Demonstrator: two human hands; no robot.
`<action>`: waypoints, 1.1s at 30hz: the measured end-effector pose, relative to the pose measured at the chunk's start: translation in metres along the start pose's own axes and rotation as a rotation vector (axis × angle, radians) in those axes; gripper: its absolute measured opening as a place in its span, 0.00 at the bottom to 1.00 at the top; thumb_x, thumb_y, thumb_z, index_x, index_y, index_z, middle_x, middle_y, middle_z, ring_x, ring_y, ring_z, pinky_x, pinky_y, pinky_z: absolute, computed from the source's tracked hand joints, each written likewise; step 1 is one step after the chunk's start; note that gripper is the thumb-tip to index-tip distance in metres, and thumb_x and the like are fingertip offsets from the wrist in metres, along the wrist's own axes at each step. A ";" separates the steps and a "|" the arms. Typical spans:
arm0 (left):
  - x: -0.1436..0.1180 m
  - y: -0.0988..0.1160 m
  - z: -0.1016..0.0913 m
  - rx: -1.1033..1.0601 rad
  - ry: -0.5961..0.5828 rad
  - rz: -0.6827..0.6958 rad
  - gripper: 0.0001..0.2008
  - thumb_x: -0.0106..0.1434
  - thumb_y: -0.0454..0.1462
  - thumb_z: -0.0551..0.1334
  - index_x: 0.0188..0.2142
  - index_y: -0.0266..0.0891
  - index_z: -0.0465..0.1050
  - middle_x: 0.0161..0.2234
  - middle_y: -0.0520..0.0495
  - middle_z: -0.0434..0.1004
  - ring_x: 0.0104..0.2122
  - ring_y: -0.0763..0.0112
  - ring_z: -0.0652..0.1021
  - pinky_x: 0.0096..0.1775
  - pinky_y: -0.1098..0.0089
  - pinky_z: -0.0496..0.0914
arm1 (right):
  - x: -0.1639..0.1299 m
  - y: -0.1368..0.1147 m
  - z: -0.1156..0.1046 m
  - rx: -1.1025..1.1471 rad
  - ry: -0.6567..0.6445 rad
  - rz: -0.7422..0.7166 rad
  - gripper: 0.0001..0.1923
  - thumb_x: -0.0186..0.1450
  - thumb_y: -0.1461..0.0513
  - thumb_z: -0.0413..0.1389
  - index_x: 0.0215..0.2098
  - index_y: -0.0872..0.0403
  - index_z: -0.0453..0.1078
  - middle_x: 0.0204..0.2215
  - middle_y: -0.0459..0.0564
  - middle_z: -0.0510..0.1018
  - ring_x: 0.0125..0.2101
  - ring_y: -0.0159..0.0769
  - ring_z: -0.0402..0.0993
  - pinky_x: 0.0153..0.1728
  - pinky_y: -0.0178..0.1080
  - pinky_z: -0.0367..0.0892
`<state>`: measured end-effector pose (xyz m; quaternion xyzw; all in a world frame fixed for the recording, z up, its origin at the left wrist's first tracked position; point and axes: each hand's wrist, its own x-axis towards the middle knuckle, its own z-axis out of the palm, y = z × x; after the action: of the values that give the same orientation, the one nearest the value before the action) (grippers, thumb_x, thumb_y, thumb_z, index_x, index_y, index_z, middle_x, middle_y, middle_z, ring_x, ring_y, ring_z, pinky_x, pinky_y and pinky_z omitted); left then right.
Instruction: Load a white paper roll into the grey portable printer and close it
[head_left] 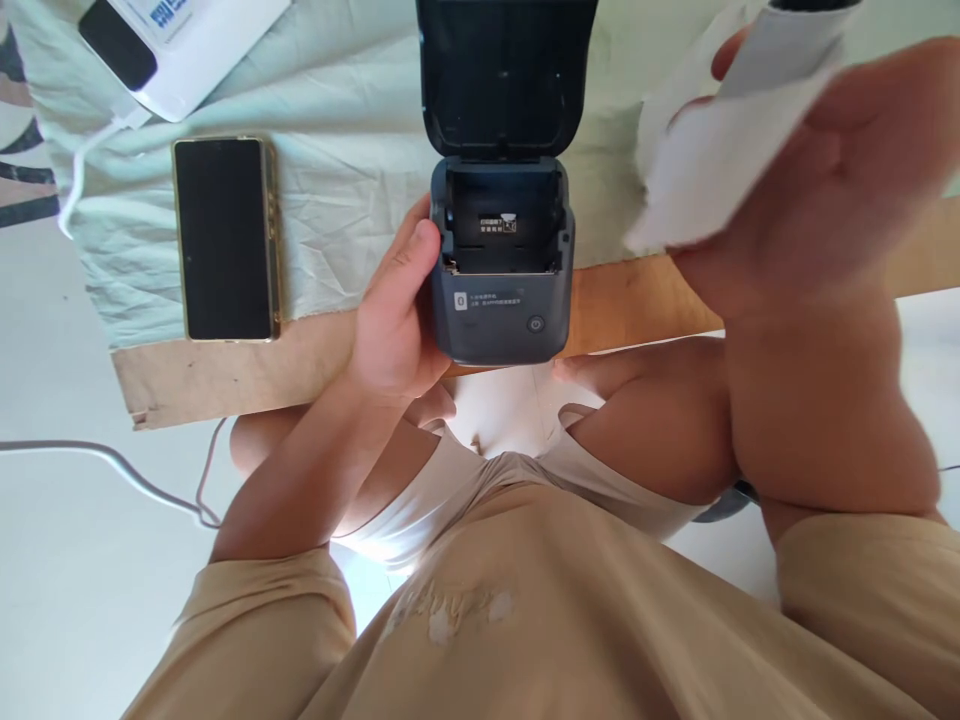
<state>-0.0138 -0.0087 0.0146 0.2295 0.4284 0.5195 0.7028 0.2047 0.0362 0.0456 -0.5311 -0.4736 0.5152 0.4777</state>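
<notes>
My left hand (pixel 397 310) is wrapped around the left side of a small dark label printer (pixel 499 330), with the thumb near its upper edge. The printer's black lid (pixel 502 80) stands open, and its paper bay (pixel 502 215) holds no roll. At the upper right, my right hand (pixel 847 180) is closed on white paper (pixel 705 180), raised and blurred. Greyish paper curves up to a dark round end (pixel 814 5) at the top edge; whether it is one roll I cannot tell.
A smartphone (pixel 225 240) in a clear-edged case lies left of the printer on a pale green cloth (pixel 337 200). Beyond it is a white device (pixel 202 60) with a cable (pixel 79 180). The wooden table edge (pixel 232 370) runs in front of my legs.
</notes>
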 end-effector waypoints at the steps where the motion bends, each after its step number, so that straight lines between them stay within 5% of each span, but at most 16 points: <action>1: 0.000 0.000 0.001 0.018 0.003 0.013 0.14 0.71 0.49 0.59 0.47 0.45 0.76 0.38 0.45 0.84 0.67 0.46 0.71 0.62 0.52 0.72 | 0.001 0.002 0.000 0.033 -0.003 0.015 0.13 0.52 0.51 0.61 0.32 0.44 0.66 0.36 0.50 0.69 0.35 0.42 0.69 0.20 0.37 0.50; 4: -0.002 0.000 0.001 0.069 -0.033 0.071 0.13 0.71 0.50 0.59 0.44 0.46 0.77 0.44 0.47 0.85 0.67 0.46 0.71 0.62 0.51 0.72 | 0.002 0.009 0.003 0.025 -0.009 -0.037 0.16 0.52 0.54 0.64 0.36 0.43 0.66 0.32 0.46 0.66 0.28 0.37 0.63 0.20 0.38 0.47; 6: -0.002 -0.002 0.000 0.079 -0.048 0.078 0.13 0.71 0.49 0.59 0.45 0.47 0.77 0.47 0.47 0.85 0.67 0.47 0.71 0.62 0.52 0.73 | 0.002 0.015 0.003 -0.126 -0.008 -0.154 0.11 0.57 0.54 0.62 0.35 0.43 0.66 0.29 0.44 0.64 0.26 0.35 0.60 0.23 0.40 0.56; 8: -0.002 -0.003 -0.001 0.082 -0.040 0.087 0.13 0.71 0.50 0.60 0.46 0.47 0.77 0.48 0.47 0.84 0.67 0.48 0.71 0.61 0.53 0.74 | 0.002 0.020 0.003 -0.328 0.008 -0.275 0.09 0.58 0.56 0.62 0.32 0.45 0.66 0.29 0.45 0.65 0.31 0.37 0.64 0.35 0.45 0.66; 11: -0.001 -0.004 -0.002 0.092 -0.025 0.103 0.15 0.71 0.51 0.60 0.45 0.46 0.77 0.49 0.47 0.84 0.67 0.50 0.73 0.59 0.56 0.75 | 0.004 0.026 0.002 -0.630 -0.025 -0.406 0.12 0.56 0.59 0.64 0.32 0.47 0.64 0.34 0.47 0.72 0.40 0.44 0.70 0.50 0.53 0.67; 16: -0.002 -0.002 -0.003 0.060 -0.051 0.089 0.12 0.73 0.47 0.58 0.46 0.46 0.76 0.48 0.48 0.84 0.59 0.55 0.79 0.55 0.60 0.78 | 0.012 0.036 -0.001 -0.823 -0.093 -0.506 0.16 0.56 0.58 0.66 0.38 0.43 0.64 0.43 0.46 0.80 0.46 0.48 0.76 0.47 0.52 0.73; 23: -0.004 0.002 0.001 0.015 -0.017 0.048 0.10 0.74 0.42 0.57 0.47 0.44 0.75 0.44 0.47 0.83 0.51 0.60 0.82 0.51 0.62 0.78 | 0.008 0.036 0.000 -0.844 -0.102 -0.447 0.26 0.56 0.58 0.67 0.50 0.44 0.64 0.45 0.49 0.81 0.41 0.46 0.79 0.42 0.51 0.75; 25: -0.004 0.001 0.000 0.021 -0.028 0.064 0.11 0.73 0.43 0.57 0.48 0.44 0.75 0.45 0.46 0.83 0.51 0.59 0.82 0.50 0.62 0.78 | 0.000 0.027 0.000 -0.756 -0.014 -0.532 0.23 0.58 0.57 0.66 0.50 0.45 0.66 0.43 0.48 0.81 0.39 0.43 0.78 0.38 0.48 0.73; 29: -0.002 -0.003 -0.003 0.061 -0.035 0.088 0.14 0.72 0.49 0.59 0.50 0.46 0.75 0.50 0.45 0.82 0.55 0.55 0.81 0.52 0.58 0.78 | -0.003 0.010 -0.010 -0.654 0.360 -0.655 0.10 0.61 0.63 0.58 0.41 0.45 0.69 0.38 0.47 0.76 0.36 0.38 0.73 0.32 0.43 0.64; 33: -0.003 -0.003 -0.003 0.102 -0.018 0.102 0.15 0.70 0.51 0.62 0.49 0.47 0.75 0.53 0.45 0.82 0.63 0.51 0.77 0.58 0.54 0.76 | 0.015 0.015 -0.025 -0.814 0.294 -0.444 0.19 0.57 0.64 0.60 0.46 0.47 0.68 0.51 0.54 0.73 0.49 0.45 0.71 0.49 0.50 0.69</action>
<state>-0.0148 -0.0125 0.0116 0.2912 0.4360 0.5300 0.6664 0.2301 0.0492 0.0294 -0.6282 -0.6659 0.0932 0.3916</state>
